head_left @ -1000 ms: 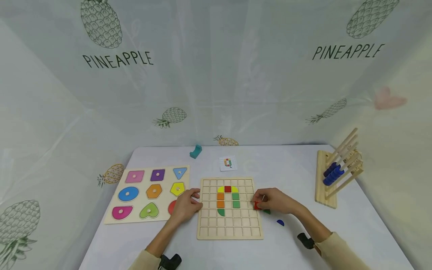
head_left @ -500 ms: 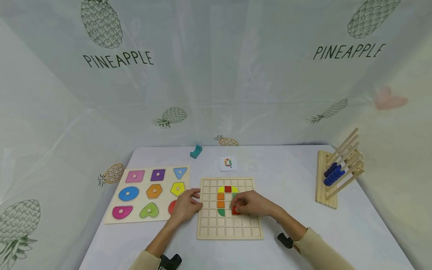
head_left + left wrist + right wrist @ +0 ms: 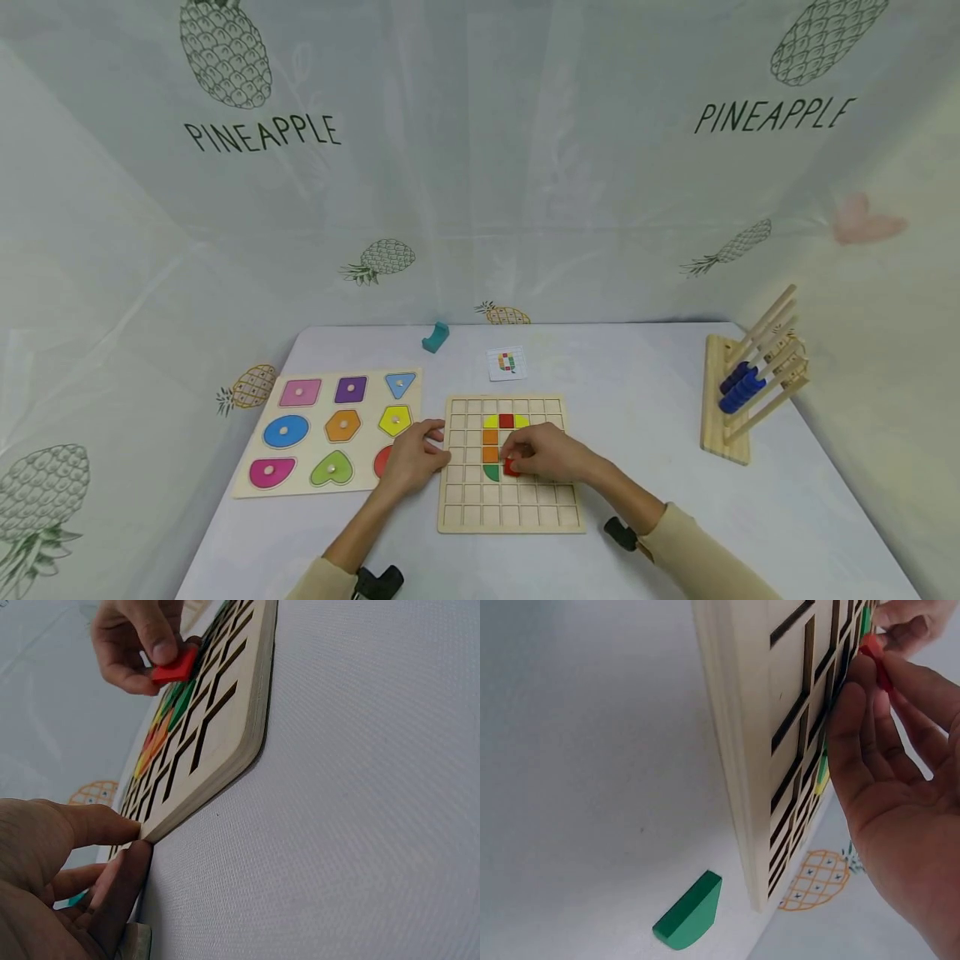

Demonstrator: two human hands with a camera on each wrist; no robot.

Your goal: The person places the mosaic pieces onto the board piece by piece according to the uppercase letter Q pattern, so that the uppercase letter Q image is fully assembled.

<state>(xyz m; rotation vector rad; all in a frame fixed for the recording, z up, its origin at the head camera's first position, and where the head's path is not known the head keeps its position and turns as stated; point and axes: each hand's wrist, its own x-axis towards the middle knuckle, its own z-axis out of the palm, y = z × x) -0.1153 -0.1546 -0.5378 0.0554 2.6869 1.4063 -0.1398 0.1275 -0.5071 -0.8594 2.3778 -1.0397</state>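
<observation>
A wooden grid board (image 3: 512,528) lies in the middle of the table. Thumb and fingertips of my left hand (image 3: 411,458) touch its left edge. Between thumb and fingers, my right hand (image 3: 551,454) pinches a red square tile (image 3: 178,666) over the lower part of the pattern. Set in the grid are a red tile (image 3: 506,421), yellow corner pieces (image 3: 491,421), orange squares (image 3: 491,437) and a green quarter-round (image 3: 491,472). Green squares on the right side of the pattern are hidden by my right hand in the head view.
A shape puzzle board (image 3: 367,473) lies at left, a pattern card (image 3: 498,372) behind the grid. A teal block (image 3: 435,337) sits at the back. Right stands a peg abacus (image 3: 725,400) with blue rings. A loose green piece (image 3: 694,911) lies beside the grid board.
My right hand has carried the red tile from the board's right edge leftward over the grid, to beside the green quarter-round. My left hand has stayed at the left edge.
</observation>
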